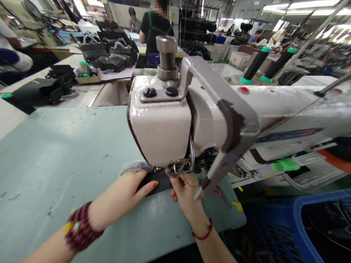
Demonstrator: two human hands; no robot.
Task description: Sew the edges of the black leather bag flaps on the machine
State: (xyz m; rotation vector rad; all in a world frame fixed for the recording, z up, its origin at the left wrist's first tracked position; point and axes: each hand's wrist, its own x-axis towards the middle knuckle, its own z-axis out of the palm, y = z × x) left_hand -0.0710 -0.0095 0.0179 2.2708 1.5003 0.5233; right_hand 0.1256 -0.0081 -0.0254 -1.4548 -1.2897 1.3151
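Note:
A white sewing machine head point(160, 128) stands over the pale green work surface point(68, 146). Under it lies a flat black piece point(160, 186), leather or fabric. My left hand point(128, 193) grips its left part, thumb on top and the other fingers mostly hidden. Some greyish clear plastic point(135, 167) shows behind that hand. At the right end of the black piece, just below the needle area point(178, 167), my right hand point(186, 190) has its fingers curled together. What they pinch is hidden. A dark loose thread point(192, 184) loops over that hand.
A bent metal guard point(233, 120) reaches down close to my right wrist. Small scissors point(218, 193) lie right of it. A blue basket point(297, 215) stands low at the right. Black bags point(109, 60) cover a table behind. Other people point(156, 33) work farther back.

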